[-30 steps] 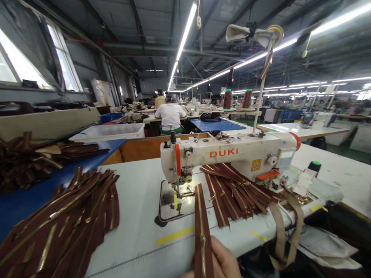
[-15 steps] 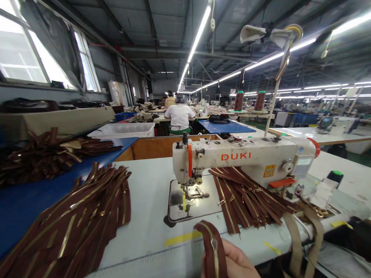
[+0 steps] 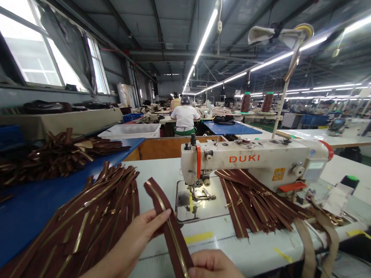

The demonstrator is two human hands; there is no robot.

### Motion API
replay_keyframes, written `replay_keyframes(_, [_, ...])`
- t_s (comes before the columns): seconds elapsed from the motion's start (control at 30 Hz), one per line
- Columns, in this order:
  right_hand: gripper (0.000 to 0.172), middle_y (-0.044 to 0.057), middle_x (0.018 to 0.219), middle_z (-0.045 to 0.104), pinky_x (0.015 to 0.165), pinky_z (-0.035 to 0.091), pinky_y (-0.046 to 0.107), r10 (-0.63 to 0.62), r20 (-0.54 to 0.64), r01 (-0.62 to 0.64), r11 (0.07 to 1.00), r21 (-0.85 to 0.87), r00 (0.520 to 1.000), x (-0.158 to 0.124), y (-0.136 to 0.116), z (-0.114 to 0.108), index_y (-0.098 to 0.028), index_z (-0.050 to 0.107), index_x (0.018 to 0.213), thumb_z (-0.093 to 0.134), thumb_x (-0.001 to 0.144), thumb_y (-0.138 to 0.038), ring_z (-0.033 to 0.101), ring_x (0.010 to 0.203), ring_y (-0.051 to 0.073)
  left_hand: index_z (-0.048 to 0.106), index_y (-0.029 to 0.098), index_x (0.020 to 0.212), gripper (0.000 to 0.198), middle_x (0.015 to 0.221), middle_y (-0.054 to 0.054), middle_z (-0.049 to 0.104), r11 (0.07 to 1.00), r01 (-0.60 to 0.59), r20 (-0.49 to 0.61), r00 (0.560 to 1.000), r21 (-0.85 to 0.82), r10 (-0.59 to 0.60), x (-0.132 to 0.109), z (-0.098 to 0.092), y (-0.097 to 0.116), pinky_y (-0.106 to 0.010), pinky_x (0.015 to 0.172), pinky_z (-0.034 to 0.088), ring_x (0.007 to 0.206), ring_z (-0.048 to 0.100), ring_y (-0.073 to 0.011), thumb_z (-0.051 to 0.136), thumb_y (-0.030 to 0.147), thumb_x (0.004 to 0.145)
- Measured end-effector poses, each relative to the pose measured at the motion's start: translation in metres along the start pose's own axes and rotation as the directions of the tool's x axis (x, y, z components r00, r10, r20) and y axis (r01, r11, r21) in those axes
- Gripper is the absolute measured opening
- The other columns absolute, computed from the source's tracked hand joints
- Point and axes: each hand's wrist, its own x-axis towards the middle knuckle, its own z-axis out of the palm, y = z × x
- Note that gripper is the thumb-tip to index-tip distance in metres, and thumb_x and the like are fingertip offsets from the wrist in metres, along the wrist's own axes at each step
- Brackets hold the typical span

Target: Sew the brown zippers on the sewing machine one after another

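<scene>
A brown zipper (image 3: 173, 228) with gold teeth is stretched between my two hands, in front of the sewing machine (image 3: 249, 158). My left hand (image 3: 149, 227) pinches it near its upper end, thumb on top. Lower down, my right hand (image 3: 212, 267) grips the same zipper by its right edge, close to the bottom of the view. Just right of the zipper's top end lies the metal needle plate (image 3: 200, 211), under the presser foot (image 3: 201, 194). A large pile of brown zippers (image 3: 90, 217) is left of my left hand.
More zippers (image 3: 256, 199) lie fanned out under the machine arm. Beige straps (image 3: 307, 242) hang over the table's front edge at right. A blue table (image 3: 18, 226) stands at left with another zipper heap (image 3: 58, 154). A person in a white shirt (image 3: 184, 117) sits ahead.
My left hand has come into view and taken hold of the zipper's upper part. The zipper, bent over in my right hand before, is now drawn out straighter towards the left.
</scene>
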Motion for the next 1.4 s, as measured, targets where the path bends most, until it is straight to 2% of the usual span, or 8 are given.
replay_keyframes(0.23, [0.026, -0.006, 0.046, 0.048, 0.047, 0.029, 0.02, -0.167, -0.289, -0.001, 0.865, -0.502, 0.943, 0.039, -0.014, -0.028, -0.015, 0.06, 0.055, 0.069, 0.07, -0.034, 0.039, 0.045, 0.008, 0.067, 0.014, 0.074, 0.038, 0.07, -0.006, 0.071, 0.973, -0.096, -0.007, 0.995, 0.21, 0.099, 0.079, -0.001, -0.004, -0.032, 0.067, 0.053, 0.069, 0.067, -0.0232, 0.071, 0.05, 0.065])
replay_keyframes(0.47, [0.011, -0.001, 0.063, 0.063, 0.057, 0.03, 0.023, -0.391, -0.307, -0.19, 0.31, -0.932, 0.868, 0.068, -0.038, -0.049, -0.019, 0.067, 0.063, 0.066, 0.073, -0.022, 0.052, 0.062, 0.013, 0.064, 0.017, 0.082, 0.021, 0.072, -0.005, 0.069, 0.871, -0.229, -0.048, 0.96, 0.434, 0.276, 0.135, 0.005, -0.009, -0.037, 0.073, 0.052, 0.079, 0.066, -0.0266, 0.067, 0.032, 0.069])
replay_keyframes(0.57, [0.014, 0.001, 0.068, 0.066, 0.058, 0.029, 0.025, -0.407, -0.269, -0.223, 0.157, -0.962, 0.873, 0.074, -0.04, -0.052, -0.02, 0.067, 0.065, 0.065, 0.076, -0.028, 0.056, 0.066, 0.015, 0.063, 0.016, 0.095, 0.025, 0.096, -0.01, 0.068, 0.763, -0.288, -0.086, 0.909, 0.579, 0.407, 0.133, 0.001, -0.016, -0.049, 0.099, 0.038, 0.108, 0.056, -0.032, 0.06, 0.021, 0.07])
replay_keyframes(0.67, [0.016, 0.001, 0.069, 0.067, 0.058, 0.028, 0.026, -0.412, -0.237, -0.211, 0.109, -0.971, 0.88, 0.075, -0.039, -0.053, -0.02, 0.066, 0.065, 0.064, 0.077, -0.03, 0.057, 0.067, 0.016, 0.061, 0.013, 0.105, 0.031, 0.116, -0.013, 0.061, 0.655, -0.352, -0.017, 0.873, 0.669, 0.487, 0.112, 0.002, -0.029, -0.051, 0.107, 0.026, 0.12, 0.047, -0.0318, 0.055, 0.02, 0.075])
replay_keyframes(0.8, [0.015, 0.001, 0.071, 0.068, 0.059, 0.028, 0.026, -0.417, -0.197, -0.179, 0.081, -0.98, 0.887, 0.075, -0.039, -0.054, -0.02, 0.066, 0.066, 0.063, 0.078, -0.029, 0.057, 0.068, 0.016, 0.062, 0.016, 0.106, 0.027, 0.115, -0.01, 0.063, 0.506, -0.48, 0.222, 0.845, 0.717, 0.487, 0.08, 0.015, -0.043, -0.046, 0.102, 0.038, 0.112, 0.054, -0.026, 0.048, 0.02, 0.083])
replay_keyframes(0.9, [0.013, 0.001, 0.073, 0.068, 0.061, 0.031, 0.025, -0.41, -0.17, -0.147, 0.088, -0.985, 0.896, 0.073, -0.039, -0.056, -0.02, 0.065, 0.068, 0.064, 0.079, -0.026, 0.058, 0.071, 0.016, 0.06, 0.012, 0.11, 0.029, 0.117, -0.013, 0.062, 0.237, -0.564, 0.412, 0.778, 0.791, 0.475, 0.073, 0.022, -0.047, -0.045, 0.1, 0.042, 0.114, 0.054, -0.0256, 0.041, 0.017, 0.089])
replay_keyframes(1.0, [0.007, 0.002, 0.078, 0.068, 0.067, 0.035, 0.024, -0.42, -0.143, -0.108, 0.104, -0.989, 0.896, 0.071, -0.038, -0.06, -0.019, 0.065, 0.073, 0.062, 0.08, -0.021, 0.058, 0.076, 0.016, 0.057, 0.012, 0.115, 0.03, 0.119, -0.014, 0.061, 0.059, -0.559, 0.469, 0.745, 0.827, 0.474, 0.079, 0.022, -0.051, -0.045, 0.097, 0.045, 0.114, 0.054, -0.026, 0.04, 0.016, 0.091])
replay_keyframes(1.4, [0.021, 0.006, 0.091, 0.064, 0.08, 0.041, 0.029, -0.451, 0.015, -0.037, -0.106, -0.994, 0.892, 0.071, -0.038, -0.061, -0.019, 0.066, 0.094, 0.046, 0.089, -0.013, 0.054, 0.09, 0.02, 0.054, 0.016, 0.119, 0.03, 0.111, -0.01, 0.064, -0.018, -0.549, 0.464, 0.688, 0.836, 0.558, 0.079, 0.02, -0.059, -0.043, 0.093, 0.048, 0.106, 0.058, -0.0247, 0.038, 0.02, 0.094])
